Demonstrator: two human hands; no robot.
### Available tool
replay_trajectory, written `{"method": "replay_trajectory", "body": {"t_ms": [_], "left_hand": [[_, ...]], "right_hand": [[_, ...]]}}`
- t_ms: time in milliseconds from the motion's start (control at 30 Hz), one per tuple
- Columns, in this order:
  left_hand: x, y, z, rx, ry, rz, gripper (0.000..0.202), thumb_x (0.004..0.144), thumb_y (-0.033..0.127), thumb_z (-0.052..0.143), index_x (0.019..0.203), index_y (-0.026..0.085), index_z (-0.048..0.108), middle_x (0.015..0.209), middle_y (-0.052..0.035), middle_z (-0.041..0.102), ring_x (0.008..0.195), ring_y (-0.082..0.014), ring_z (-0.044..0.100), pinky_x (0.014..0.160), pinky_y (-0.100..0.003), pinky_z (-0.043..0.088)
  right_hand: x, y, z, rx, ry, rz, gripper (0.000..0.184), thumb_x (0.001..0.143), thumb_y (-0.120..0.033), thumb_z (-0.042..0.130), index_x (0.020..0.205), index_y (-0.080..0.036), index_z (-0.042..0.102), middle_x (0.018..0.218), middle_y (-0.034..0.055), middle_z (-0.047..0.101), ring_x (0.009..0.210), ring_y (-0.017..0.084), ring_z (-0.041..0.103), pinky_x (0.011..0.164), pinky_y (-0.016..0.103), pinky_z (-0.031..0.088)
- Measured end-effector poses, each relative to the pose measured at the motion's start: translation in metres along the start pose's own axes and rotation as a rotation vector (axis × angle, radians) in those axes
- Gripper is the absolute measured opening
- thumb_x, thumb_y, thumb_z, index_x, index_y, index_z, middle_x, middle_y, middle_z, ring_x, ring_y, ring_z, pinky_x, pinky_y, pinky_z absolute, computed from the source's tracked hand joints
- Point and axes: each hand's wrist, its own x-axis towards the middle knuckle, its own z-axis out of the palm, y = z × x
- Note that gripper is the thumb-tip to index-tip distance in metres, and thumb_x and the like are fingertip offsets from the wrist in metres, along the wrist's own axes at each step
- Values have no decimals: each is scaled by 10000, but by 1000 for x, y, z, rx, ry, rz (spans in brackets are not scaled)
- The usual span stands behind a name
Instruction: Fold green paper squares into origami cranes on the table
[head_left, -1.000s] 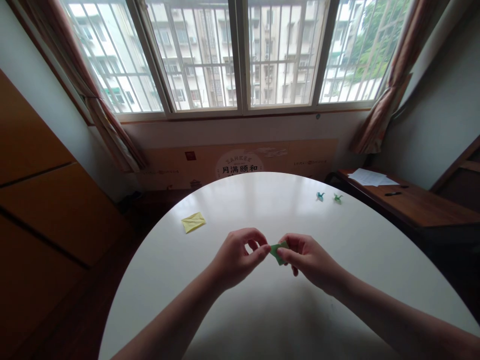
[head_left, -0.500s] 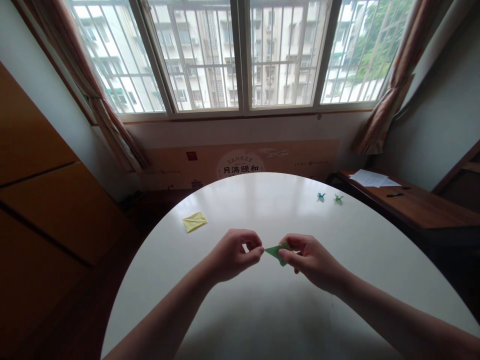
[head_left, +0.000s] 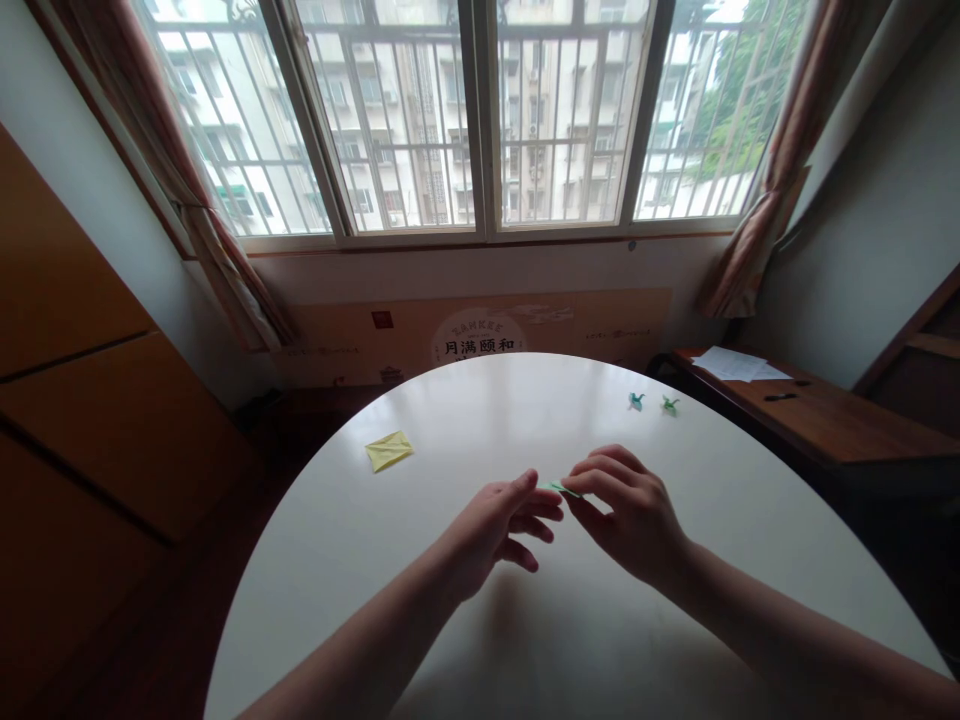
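A small piece of folded green paper (head_left: 564,489) is held above the table, turned so that mostly its thin edge shows. My right hand (head_left: 626,510) pinches it between thumb and fingers at its right end. On the other side, my left hand (head_left: 506,525) has its fingers spread apart. Its fingertips are close to the paper's left tip; whether they touch it I cannot tell. Both hands are over the white round table (head_left: 480,420).
A folded yellow paper (head_left: 389,452) lies on the table at left. Toward the far right edge stand a blue-green origami crane (head_left: 636,401) and a green origami crane (head_left: 669,405). Beyond, a wooden desk (head_left: 840,425) carries white sheets (head_left: 739,364).
My left hand has opened from a pinch and turned, fingers spreading. The green paper has tipped from showing its face to nearly edge-on, still in my right hand. The view has shifted slightly.
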Motion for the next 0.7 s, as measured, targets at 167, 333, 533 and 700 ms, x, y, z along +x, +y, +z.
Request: {"method": "replay_trajectory", "body": {"t_ms": [167,333,533,700], "left_hand": [[-2,-4,6,-20,26,-21,503,752,592,728,947,128,723,1073,-140,700,744,-150,615,498,-195,443],[1,-7,4,52,122,-23,372,717,474,780,861,138,713,1004,-107,709,638,-103,575,481,-187,416],[7,-2,-11,178,175,29,310,690,416,766,777,126,706,817,-66,704,566,-100,563,456,-195,411],[4,5,-21,318,125,-1,277,666,389,768,738,124,730,731,-58,707,530,-110,574,425,-192,406]], "right_hand": [[-2,-5,0,-66,-49,-87,146,911,-206,636,862,-281,752,866,46,756,842,241,615,810,406,519],[-3,-5,3,-98,-36,-121,159,901,-170,644,897,-283,757,892,47,742,872,241,607,774,377,525],[-4,8,10,89,-24,60,349,845,-80,563,1109,-254,712,1099,90,700,1010,257,618,841,419,538],[-3,15,13,470,-234,472,299,933,-293,534,1164,-176,685,993,102,728,821,218,680,621,324,559]]}}
